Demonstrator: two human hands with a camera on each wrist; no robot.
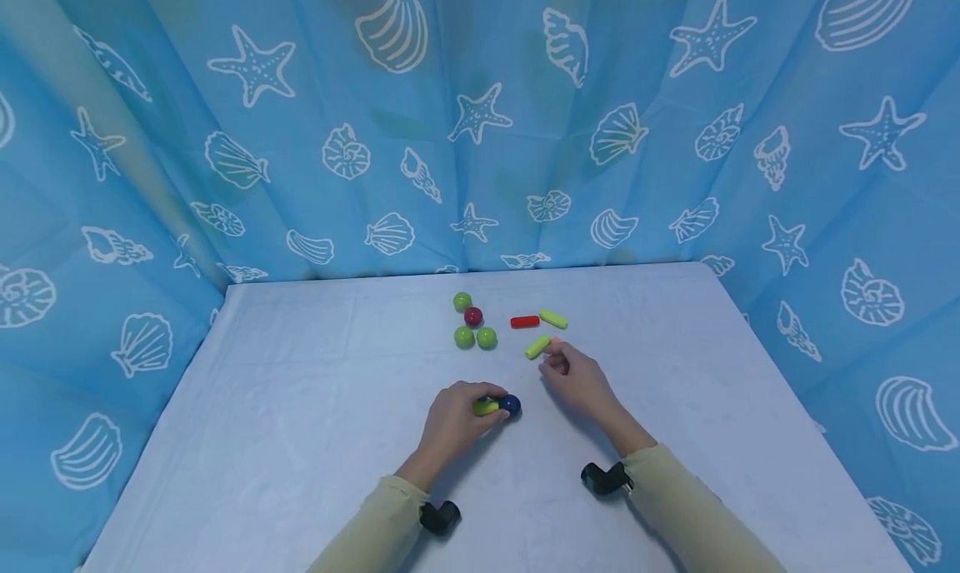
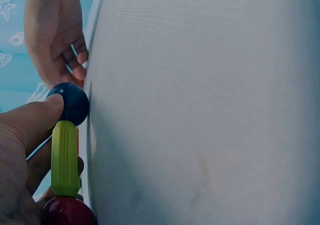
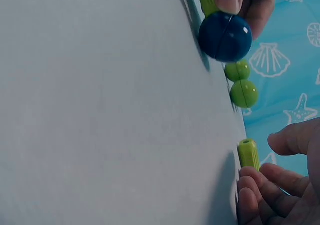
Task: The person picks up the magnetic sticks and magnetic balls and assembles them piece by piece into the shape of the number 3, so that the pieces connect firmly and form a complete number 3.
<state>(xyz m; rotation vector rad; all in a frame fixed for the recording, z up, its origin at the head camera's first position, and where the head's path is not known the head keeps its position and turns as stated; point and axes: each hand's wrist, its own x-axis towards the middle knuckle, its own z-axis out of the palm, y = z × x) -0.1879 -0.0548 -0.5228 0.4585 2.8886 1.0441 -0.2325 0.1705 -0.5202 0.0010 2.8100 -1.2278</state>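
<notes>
My left hand [image 1: 453, 419] holds a joined piece by its blue ball [image 2: 75, 105] and stick. A yellow-green ribbed stick [image 2: 65, 160] links that ball to a dark red ball [image 2: 69, 212], which the left hand hides in the head view. In the left wrist view the thumb presses on the blue ball. My right hand [image 1: 577, 381] is beside a loose yellow-green stick [image 1: 537, 347] on the table. Its thumb stands apart from the fingers, with the stick [image 3: 248, 154] just beyond the fingertips; whether they touch it I cannot tell.
Farther back on the white table [image 1: 300, 373] lie several green balls [image 1: 464, 337] around a dark red ball [image 1: 473, 316]. To their right are a red stick [image 1: 525, 322] and another yellow-green stick [image 1: 553, 319]. A blue seashell curtain [image 1: 480, 181] hangs behind the table.
</notes>
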